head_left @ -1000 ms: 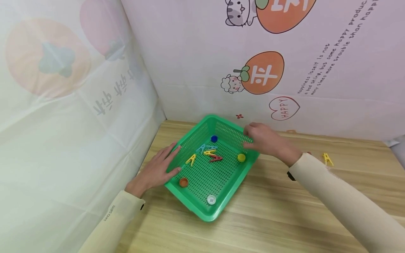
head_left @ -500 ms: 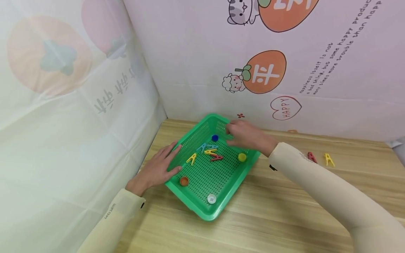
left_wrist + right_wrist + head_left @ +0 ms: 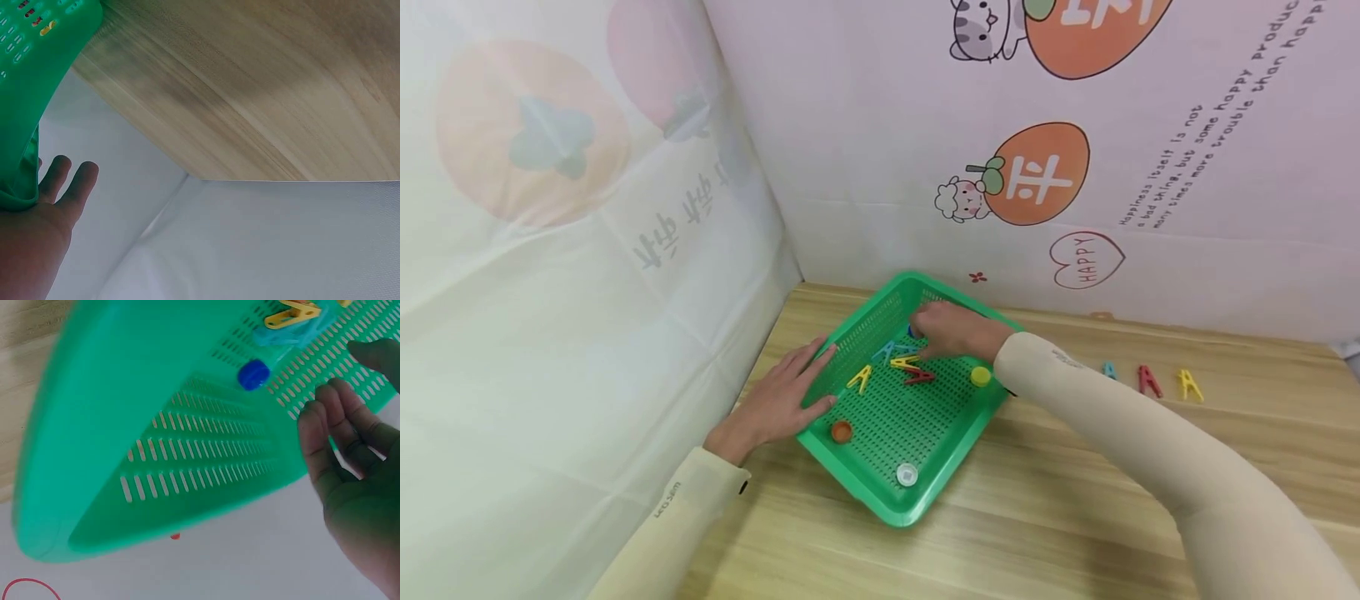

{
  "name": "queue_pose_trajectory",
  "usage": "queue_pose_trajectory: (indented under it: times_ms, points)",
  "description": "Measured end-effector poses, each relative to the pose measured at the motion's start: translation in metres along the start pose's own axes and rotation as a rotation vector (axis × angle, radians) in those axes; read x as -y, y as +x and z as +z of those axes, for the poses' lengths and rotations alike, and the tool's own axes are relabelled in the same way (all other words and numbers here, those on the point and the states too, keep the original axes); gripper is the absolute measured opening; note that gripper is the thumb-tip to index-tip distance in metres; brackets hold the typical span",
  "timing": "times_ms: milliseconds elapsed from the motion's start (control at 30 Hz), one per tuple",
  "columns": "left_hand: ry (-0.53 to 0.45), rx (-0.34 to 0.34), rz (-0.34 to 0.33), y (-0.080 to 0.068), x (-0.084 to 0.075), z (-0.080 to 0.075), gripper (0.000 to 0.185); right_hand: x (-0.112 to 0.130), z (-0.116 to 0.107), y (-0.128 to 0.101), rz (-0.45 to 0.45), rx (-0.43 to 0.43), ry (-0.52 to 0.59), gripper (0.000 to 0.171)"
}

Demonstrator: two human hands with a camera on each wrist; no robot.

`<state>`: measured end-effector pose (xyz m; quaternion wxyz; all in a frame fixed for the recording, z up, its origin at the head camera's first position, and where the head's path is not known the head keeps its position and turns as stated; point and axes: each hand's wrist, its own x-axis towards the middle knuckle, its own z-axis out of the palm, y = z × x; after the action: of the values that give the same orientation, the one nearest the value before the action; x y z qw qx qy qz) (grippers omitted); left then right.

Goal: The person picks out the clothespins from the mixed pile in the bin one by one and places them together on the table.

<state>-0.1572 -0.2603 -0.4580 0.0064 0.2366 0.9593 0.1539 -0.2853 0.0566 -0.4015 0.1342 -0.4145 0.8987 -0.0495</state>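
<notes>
Just left of centre in the head view sits a green basket (image 3: 891, 433) on the wooden table (image 3: 1075, 492), turned cornerwise. Over its far corner the right hand (image 3: 951, 331) reaches in, fingers (image 3: 325, 434) loosely bent and a little apart, holding nothing, their tips just beside a blue cap (image 3: 913, 331) on the basket floor; in the right wrist view that cap (image 3: 253, 374) lies upper centre, with a yellow clip and a teal clip (image 3: 294, 328) above it at the top edge. At the basket's left rim the left hand (image 3: 775, 404) lies flat on the table, fingers straight and slightly spread, touching the wall; the left wrist view shows its fingertips (image 3: 69, 178) at lower left against the green rim (image 3: 28, 94). On the basket floor lie yellow clips (image 3: 860, 379), a red clip (image 3: 919, 377), a yellow cap (image 3: 980, 377), an orange cap (image 3: 841, 431) and a white cap (image 3: 906, 474). At right of the frame, well apart from the basket, three clips stand on the table in a row: teal (image 3: 1108, 370), red (image 3: 1147, 381), yellow (image 3: 1187, 385). Printed cloth (image 3: 1037, 175) hangs behind.
</notes>
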Motion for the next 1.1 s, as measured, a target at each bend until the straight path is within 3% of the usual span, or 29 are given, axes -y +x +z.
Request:
queue_pose_trajectory:
  times_ms: [200,433,733,900,1100]
  points:
    - [0.003,0.002,-0.008,-0.001,-0.001,-0.001,0.082,0.001,0.009,0.018,-0.007,0.114,0.004,0.018]
    - [0.001,0.003,-0.008,-0.002,-0.001,-0.004,0.083,0.004,0.007,0.032,-0.023,0.175,-0.004,0.015]
    - [0.013,-0.003,0.004,-0.001,0.003,0.0,0.082,-0.01,0.016,0.051,-0.076,0.286,0.027,0.017]
    - [0.015,-0.004,0.003,-0.001,0.002,0.0,0.082,-0.014,0.022,0.058,-0.06,0.31,0.016,0.019]
    - [0.009,-0.003,0.004,0.0,0.002,-0.001,0.082,-0.015,0.026,0.065,-0.078,0.34,-0.021,0.04]
